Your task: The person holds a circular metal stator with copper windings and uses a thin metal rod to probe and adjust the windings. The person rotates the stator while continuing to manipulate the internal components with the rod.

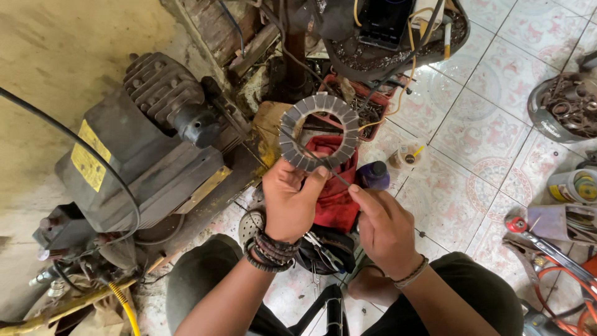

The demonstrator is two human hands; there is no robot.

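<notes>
Head view: left hand grip pinches the lower rim of the grey slotted stator ring, ring standing up and away from the fingers. Right hand grip is closed narrow on a thin wire, which runs up-left across the ring. Red rag and tiled floor below; compressor motor to the left.

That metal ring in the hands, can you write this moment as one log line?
left hand: holds slotted metal ring | right hand: pinches thin wire across ring | below: red cloth | left: grey motor
</notes>
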